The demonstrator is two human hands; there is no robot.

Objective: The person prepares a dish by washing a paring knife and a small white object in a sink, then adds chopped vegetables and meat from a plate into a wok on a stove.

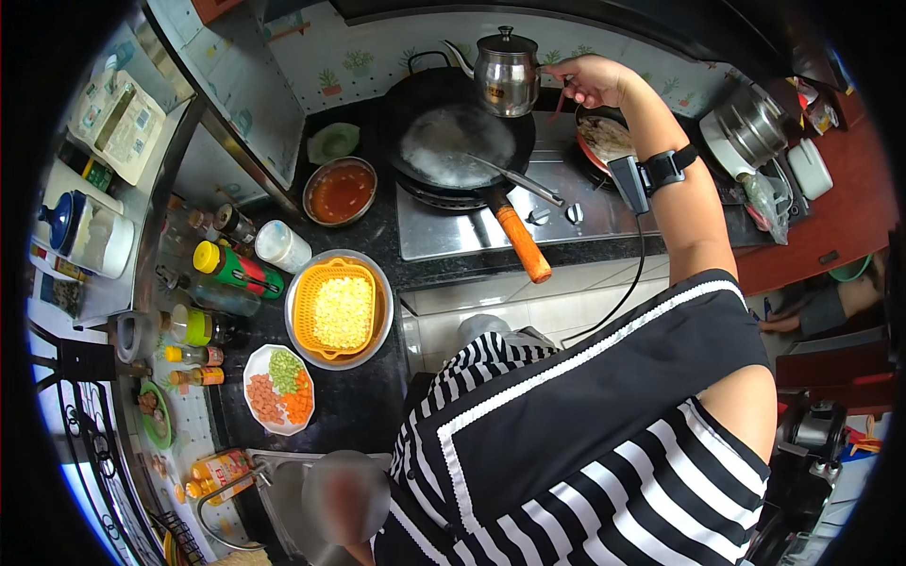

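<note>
My right hand (591,79) grips the handle of a stainless steel kettle (506,78) at the back of the stove. The kettle is upright, its spout pointing left; whether it is held up or resting I cannot tell. Before it sits a black wok (460,145) with whitish, steamy contents. A metal utensil (527,180) leans in the wok, and its wooden handle (522,244) points towards me. A dark band with a device (640,177) is strapped on my right forearm. Near the sink (283,488), a blurred patch hides the end of my left arm, so my left hand is not visible.
A yellow basket of corn kernels (345,315) sits in a metal bowl. Nearby are a plate of diced food (279,389), a bowl of reddish sauce (340,191) and several bottles (241,269). A pan with food (601,141) stands right of the wok. Another person (839,308) is at far right.
</note>
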